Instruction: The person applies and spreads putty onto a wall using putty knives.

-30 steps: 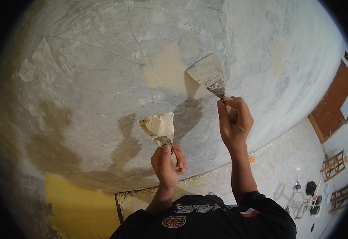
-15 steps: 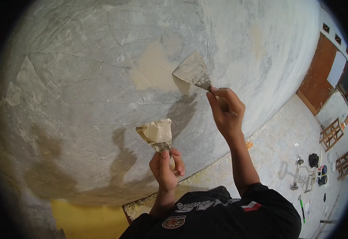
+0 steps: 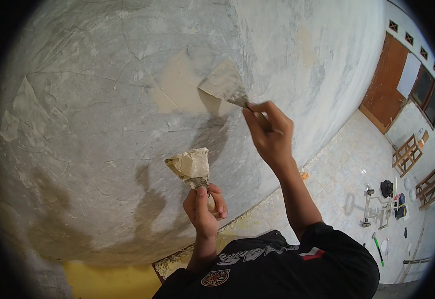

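My right hand [image 3: 272, 132] is closed round the handle of a wide putty knife [image 3: 225, 83]. Its blade, smeared with filler, lies at the right side of a damp beige filler patch [image 3: 177, 87] on the grey wall [image 3: 97, 114]; whether the edge presses on the wall I cannot tell. Lower down and to the left, my left hand [image 3: 206, 212] grips a second putty knife [image 3: 190, 167] by its handle. A thick heap of cream filler covers that blade, which is held up in front of the wall.
Yellow sheeting [image 3: 107, 279] lies at the wall's foot on the lower left. On the tiled floor [image 3: 337, 174] to the right are a wheeled frame [image 3: 377, 209], a green-handled tool [image 3: 379, 249] and wooden stools [image 3: 408, 154]. A brown door [image 3: 384, 82] stands beyond.
The view has shifted slightly, moving the scene left in the picture. My right hand's knife stays by the beige patch, tilted a little differently. My left hand holds its loaded knife much as before.
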### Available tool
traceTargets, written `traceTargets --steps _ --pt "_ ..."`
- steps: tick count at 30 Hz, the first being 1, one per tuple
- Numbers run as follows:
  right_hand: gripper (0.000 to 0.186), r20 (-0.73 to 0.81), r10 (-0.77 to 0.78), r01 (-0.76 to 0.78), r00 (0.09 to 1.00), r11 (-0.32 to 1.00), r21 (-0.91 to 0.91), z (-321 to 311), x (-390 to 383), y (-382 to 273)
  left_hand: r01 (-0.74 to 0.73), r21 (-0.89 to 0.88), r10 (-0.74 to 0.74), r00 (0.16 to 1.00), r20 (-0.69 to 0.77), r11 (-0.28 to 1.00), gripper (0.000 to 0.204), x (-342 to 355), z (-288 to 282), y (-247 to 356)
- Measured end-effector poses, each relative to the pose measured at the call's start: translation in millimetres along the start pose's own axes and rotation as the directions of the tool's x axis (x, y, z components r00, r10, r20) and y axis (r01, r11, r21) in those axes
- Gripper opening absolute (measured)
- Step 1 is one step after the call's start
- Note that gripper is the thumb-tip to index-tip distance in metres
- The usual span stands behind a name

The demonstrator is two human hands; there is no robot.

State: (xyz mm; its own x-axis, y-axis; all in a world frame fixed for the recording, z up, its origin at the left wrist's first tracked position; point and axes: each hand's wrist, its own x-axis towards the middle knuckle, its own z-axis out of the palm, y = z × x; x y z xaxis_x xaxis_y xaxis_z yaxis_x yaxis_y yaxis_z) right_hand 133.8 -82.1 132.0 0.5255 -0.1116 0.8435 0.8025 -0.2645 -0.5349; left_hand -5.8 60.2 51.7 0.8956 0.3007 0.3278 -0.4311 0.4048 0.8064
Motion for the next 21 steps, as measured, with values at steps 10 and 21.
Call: traceTargets --steps 10,21 --pt "0.009 0.121 -0.05 0.046 0.991 0.998 0.029 21 27 -11 0.01 -0.07 -0.008 1.0 0.022 0.997 0.037 8 2 -8" --pt "0.027 0.697 0.225 -0.667 0.681 -0.203 0.717 -46 -13 2 0.221 -0.236 -0.138 0.937 0.321 0.946 0.039 1 3 7"
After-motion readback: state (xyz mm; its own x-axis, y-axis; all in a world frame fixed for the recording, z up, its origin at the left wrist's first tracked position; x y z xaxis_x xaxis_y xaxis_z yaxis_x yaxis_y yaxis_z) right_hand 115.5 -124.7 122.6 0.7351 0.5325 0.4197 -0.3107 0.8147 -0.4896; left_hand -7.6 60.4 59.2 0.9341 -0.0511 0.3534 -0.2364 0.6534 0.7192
